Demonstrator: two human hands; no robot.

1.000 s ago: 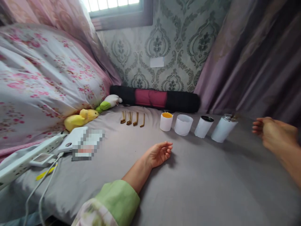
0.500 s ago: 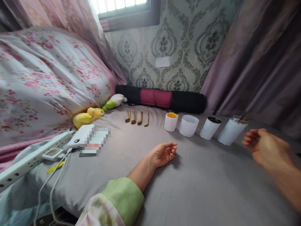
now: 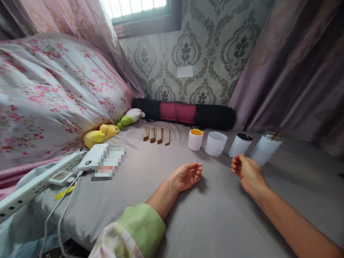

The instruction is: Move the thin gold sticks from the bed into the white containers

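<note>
My left hand [image 3: 188,176] rests palm up on the grey sheet, fingers loosely curled and apart, holding nothing. My right hand [image 3: 247,173] hovers in front of the two right-hand containers, its fingers curled in towards the thumb and no object showing in them. Behind the hands stand a white-wrapped cup with a yellow inside [image 3: 195,140], a wide white cup [image 3: 215,144], a white-wrapped can with a dark inside [image 3: 241,144] and a tall wrapped jar [image 3: 266,148] with thin brown sticks. My right hand partly covers the can's and jar's lower parts.
Several bent brass-coloured rods [image 3: 160,136] lie in small groups left of the cups. A black and maroon roll [image 3: 177,113] lies along the wall. Plush toys [image 3: 100,135], a white power bank [image 3: 92,157] and a power strip [image 3: 40,186] with cables are on the left.
My right hand has moved left from beside the tall jar to in front of the can and jar, with its fingers curled. My left hand has stayed in place.
</note>
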